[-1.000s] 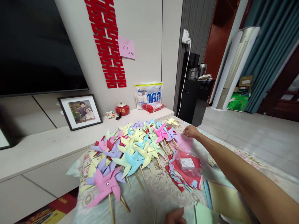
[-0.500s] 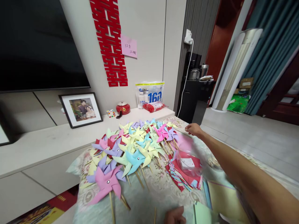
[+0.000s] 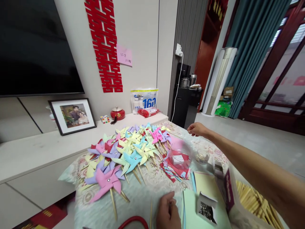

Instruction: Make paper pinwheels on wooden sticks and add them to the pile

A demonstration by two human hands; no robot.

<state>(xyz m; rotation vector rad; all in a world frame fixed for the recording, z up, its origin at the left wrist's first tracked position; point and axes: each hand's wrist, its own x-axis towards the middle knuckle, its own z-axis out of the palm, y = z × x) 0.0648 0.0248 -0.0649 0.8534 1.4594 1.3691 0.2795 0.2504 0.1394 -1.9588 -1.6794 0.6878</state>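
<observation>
Head view, the only one. The right hand (image 3: 197, 129) is reaching out over the far edge of the covered table (image 3: 152, 197), fingers loosely curled, palm down; nothing is showing in its grip, though the fingertips are turned away and a small item cannot be ruled out. It is hanging just beyond the pile of paper pinwheels (image 3: 128, 151), nearest the pink and purple ones at the far end, apart from them.

The left hand (image 3: 168, 213) is resting at the near edge of the table, fingers bent, beside a thin wooden stick (image 3: 151, 211) — whether it is pinching anything cannot be told.

The pinwheels are lying in a loose overlapping heap on the cloth, in pastel pink, blue, yellow, green and purple, each pinned at the centre on a wooden stick. Judgement: they are very light and flimsy, the folded vanes creasing easily — best taken by the stick, below the head.

A clear plastic tub (image 3: 179, 156) is sitting on a stack of coloured paper squares (image 3: 173, 171).
</observation>
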